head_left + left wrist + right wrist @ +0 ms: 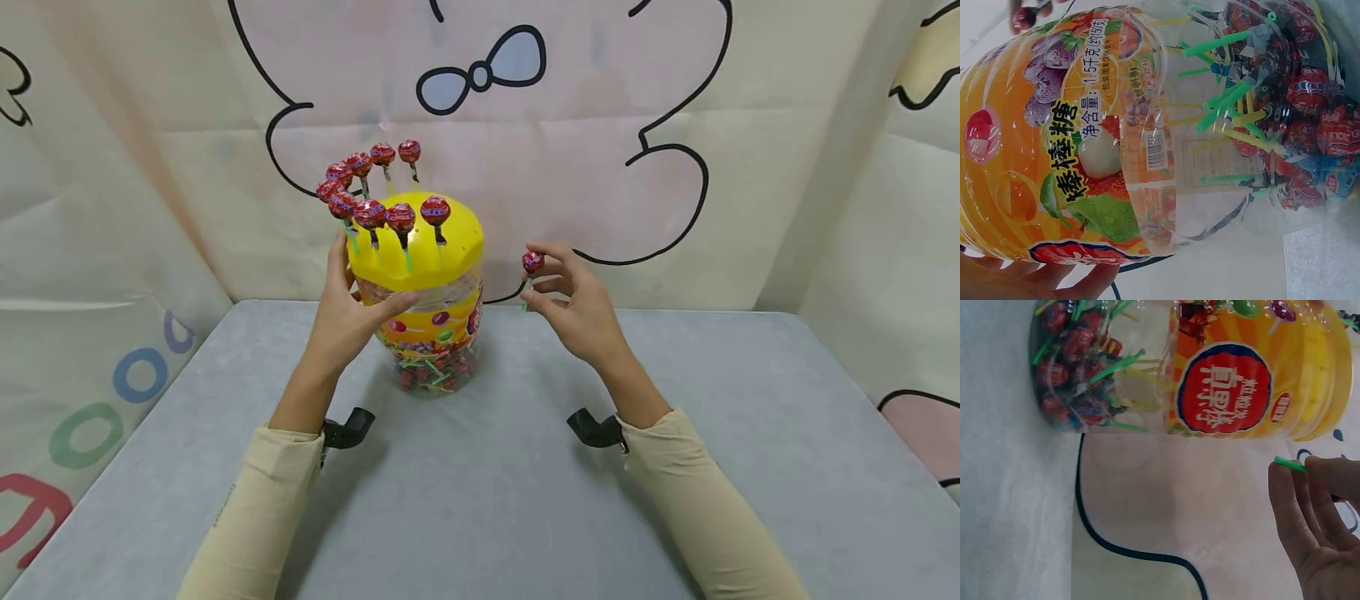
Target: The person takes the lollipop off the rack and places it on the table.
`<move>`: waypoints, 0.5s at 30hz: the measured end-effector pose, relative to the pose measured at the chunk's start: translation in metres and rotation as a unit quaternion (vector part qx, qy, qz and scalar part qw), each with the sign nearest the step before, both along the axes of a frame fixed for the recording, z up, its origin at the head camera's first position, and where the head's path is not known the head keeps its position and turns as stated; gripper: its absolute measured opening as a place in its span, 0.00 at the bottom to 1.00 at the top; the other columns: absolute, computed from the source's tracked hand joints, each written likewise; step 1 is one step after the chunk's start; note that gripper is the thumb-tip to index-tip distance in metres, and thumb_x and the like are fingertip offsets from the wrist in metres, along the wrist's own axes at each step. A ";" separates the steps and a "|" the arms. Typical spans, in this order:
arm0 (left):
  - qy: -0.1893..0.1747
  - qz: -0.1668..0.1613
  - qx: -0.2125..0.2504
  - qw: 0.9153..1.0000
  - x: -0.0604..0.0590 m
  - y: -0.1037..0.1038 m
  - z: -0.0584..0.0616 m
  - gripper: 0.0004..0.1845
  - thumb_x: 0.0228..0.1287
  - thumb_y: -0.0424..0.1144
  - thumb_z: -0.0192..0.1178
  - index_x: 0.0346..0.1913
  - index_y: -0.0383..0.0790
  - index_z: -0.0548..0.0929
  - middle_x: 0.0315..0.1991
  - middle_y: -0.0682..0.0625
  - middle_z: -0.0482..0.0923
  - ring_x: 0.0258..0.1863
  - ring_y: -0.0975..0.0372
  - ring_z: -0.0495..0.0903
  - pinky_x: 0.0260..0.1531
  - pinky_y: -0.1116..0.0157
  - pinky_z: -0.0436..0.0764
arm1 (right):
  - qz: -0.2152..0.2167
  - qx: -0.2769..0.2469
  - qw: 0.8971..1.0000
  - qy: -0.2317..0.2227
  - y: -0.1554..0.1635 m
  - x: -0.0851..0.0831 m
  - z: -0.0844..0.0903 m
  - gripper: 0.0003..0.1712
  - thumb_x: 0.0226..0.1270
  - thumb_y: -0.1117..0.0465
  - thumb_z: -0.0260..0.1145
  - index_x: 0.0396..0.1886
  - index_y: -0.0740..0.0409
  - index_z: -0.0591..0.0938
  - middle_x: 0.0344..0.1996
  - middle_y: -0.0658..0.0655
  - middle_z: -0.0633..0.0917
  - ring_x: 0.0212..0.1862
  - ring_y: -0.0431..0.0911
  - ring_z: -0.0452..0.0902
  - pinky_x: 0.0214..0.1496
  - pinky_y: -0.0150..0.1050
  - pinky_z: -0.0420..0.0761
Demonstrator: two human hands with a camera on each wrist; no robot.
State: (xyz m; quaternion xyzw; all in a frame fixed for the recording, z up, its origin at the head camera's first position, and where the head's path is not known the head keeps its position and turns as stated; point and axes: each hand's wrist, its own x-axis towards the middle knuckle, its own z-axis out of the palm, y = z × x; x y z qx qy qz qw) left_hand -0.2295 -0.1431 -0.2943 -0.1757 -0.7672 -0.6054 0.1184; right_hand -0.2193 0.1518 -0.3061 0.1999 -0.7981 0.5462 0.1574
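A clear plastic candy jar [442, 321] with a printed fruit label and a yellow lid [459, 242] stands on the table, left of centre. Several red-wrapped lollipops [436, 211] stick up from the lid in a curved row along its left side. My left hand [341, 321] grips the jar from the left below the lid, thumb across the front. To the right of the jar, my right hand [583, 310] pinches one red lollipop [533, 262] in the air. Its green stick [1289, 464] shows between thumb and finger in the right wrist view.
More lollipops [1310, 94] with green and yellow sticks lie in the jar's bottom. The grey table [480, 500] runs back to a cloth backdrop [540, 183] with cartoon outlines. Dark camera mounts [348, 428] jut out at both wrists.
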 end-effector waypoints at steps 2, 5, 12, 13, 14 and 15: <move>0.007 0.003 0.005 1.000 0.000 -0.001 0.001 0.53 0.59 0.38 0.71 0.78 0.63 0.46 0.73 0.54 0.57 0.69 0.55 0.59 0.67 0.41 0.68 | 0.015 0.006 1.000 -0.013 0.000 -0.005 -0.003 0.35 0.66 0.69 0.67 0.70 0.44 0.71 0.53 0.63 0.81 0.46 0.56 0.84 0.46 0.36 0.88; 0.013 0.003 0.010 1.000 0.001 -0.002 0.003 0.52 0.59 0.37 0.71 0.78 0.62 0.47 0.73 0.53 0.58 0.69 0.55 0.59 0.66 0.41 0.68 | 0.023 0.019 0.999 -0.028 0.000 -0.010 -0.006 0.35 0.66 0.70 0.67 0.70 0.45 0.71 0.55 0.63 0.81 0.47 0.57 0.85 0.44 0.39 0.88; 0.008 -0.006 0.010 1.000 0.000 0.000 0.002 0.53 0.59 0.37 0.71 0.78 0.62 0.47 0.74 0.53 0.56 0.70 0.54 0.58 0.68 0.40 0.66 | 0.028 0.040 0.996 -0.081 0.005 -0.015 -0.018 0.36 0.63 0.74 0.68 0.69 0.49 0.72 0.58 0.64 0.78 0.47 0.58 0.86 0.42 0.40 0.89; 0.006 -0.006 0.010 1.000 0.000 0.000 0.002 0.53 0.59 0.37 0.71 0.78 0.62 0.47 0.74 0.53 0.56 0.71 0.54 0.58 0.68 0.40 0.66 | 0.027 0.045 0.995 -0.089 0.007 -0.016 -0.021 0.36 0.63 0.74 0.68 0.69 0.49 0.71 0.58 0.64 0.78 0.48 0.58 0.86 0.42 0.39 0.89; 0.004 -0.006 0.010 1.000 0.000 0.001 0.002 0.53 0.59 0.37 0.71 0.78 0.62 0.47 0.74 0.53 0.56 0.71 0.54 0.58 0.68 0.40 0.66 | 0.028 0.046 0.994 -0.098 0.007 -0.016 -0.023 0.36 0.63 0.74 0.67 0.69 0.48 0.71 0.57 0.65 0.78 0.48 0.58 0.85 0.42 0.39 0.89; 0.003 -0.006 0.009 1.000 0.000 0.001 0.002 0.53 0.59 0.37 0.71 0.78 0.62 0.47 0.74 0.53 0.56 0.71 0.53 0.58 0.68 0.40 0.66 | 0.029 0.047 0.993 -0.106 0.008 -0.017 -0.025 0.36 0.64 0.74 0.67 0.69 0.48 0.71 0.57 0.65 0.78 0.48 0.58 0.85 0.43 0.41 0.89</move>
